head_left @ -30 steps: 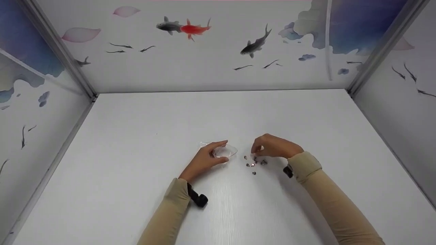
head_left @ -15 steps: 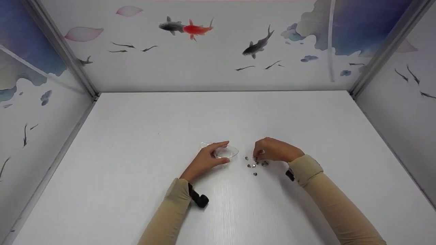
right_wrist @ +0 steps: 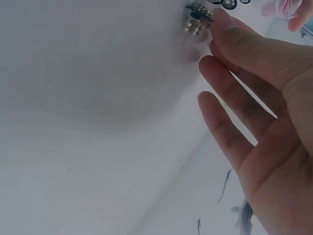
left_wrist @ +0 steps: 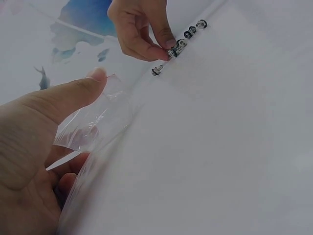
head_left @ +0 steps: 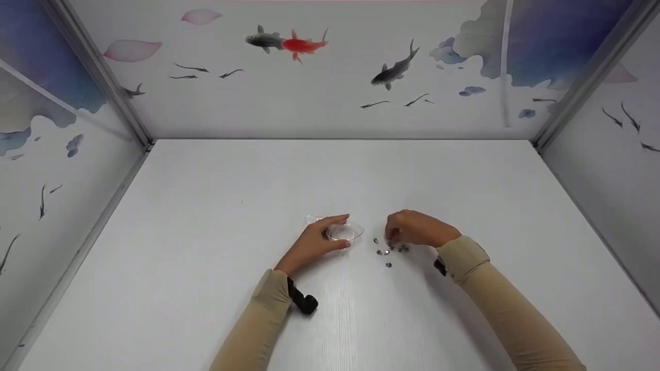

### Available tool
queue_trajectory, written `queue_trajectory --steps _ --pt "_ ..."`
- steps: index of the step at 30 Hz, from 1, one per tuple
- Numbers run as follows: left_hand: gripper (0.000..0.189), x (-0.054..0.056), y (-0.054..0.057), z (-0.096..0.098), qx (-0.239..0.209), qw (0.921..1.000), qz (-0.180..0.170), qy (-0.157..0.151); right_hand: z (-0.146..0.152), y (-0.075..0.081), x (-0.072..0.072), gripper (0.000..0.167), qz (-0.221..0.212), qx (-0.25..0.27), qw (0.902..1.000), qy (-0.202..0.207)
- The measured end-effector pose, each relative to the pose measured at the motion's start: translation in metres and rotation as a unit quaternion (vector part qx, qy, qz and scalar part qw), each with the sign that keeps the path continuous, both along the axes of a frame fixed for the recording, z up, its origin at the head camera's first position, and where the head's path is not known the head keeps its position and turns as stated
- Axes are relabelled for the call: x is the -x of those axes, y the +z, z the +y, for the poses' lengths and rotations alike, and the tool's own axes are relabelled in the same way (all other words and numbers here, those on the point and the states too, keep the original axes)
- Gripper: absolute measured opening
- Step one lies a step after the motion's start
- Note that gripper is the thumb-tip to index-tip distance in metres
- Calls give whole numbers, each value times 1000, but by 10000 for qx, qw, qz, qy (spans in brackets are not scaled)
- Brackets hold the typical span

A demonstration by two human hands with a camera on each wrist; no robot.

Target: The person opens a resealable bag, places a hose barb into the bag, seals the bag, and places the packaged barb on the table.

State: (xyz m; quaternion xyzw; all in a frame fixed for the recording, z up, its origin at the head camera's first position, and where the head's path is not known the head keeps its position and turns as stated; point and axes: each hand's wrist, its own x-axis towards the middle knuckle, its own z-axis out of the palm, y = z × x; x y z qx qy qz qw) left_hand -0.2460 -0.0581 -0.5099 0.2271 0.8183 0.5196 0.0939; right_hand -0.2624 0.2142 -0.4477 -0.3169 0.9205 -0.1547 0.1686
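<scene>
My left hand grips a clear plastic bag, thumb and fingers curved around its mouth and spreading it. The bag's opening faces right, toward the small metal screws with dark washers scattered on the table. Above that group my right hand reaches down, its thumb and forefinger pinching at a screw among others. In the right wrist view the other fingers stay loosely extended, and a cluster of screws shows by the thumb tip. The forefinger is partly hidden behind the thumb there.
The white tabletop runs back to a printed wall with painted fish. Side panels enclose it left and right. Each wrist wears a black camera mount.
My right hand has lowered slightly onto the screws, with thumb and forefinger coming closer together. My left hand keeps its hold on the bag. The whole head view shifts a little.
</scene>
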Motion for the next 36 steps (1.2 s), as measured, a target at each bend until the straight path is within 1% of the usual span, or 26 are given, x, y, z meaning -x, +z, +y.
queue_trajectory --steps 5,10,15,23,30,36 --pt "68 0 0 0 69 10000 47 -31 -1 3 -1 12 -99 -10 9999 -63" --pt "69 1 0 0 114 9999 46 -39 -1 4 0 12 -72 -62 9999 -30" --pt "69 0 0 0 39 10000 23 -39 -2 6 2 12 -45 -71 10000 -45" --pt "71 -2 3 0 130 9998 -149 15 -7 15 1 11 123 -11 9999 92" --pt "72 -1 1 0 28 9999 -101 23 -11 18 3 10 450 115 9984 321" --pt "72 -1 2 0 58 9999 -92 36 -18 24 3 12 459 108 9984 309"
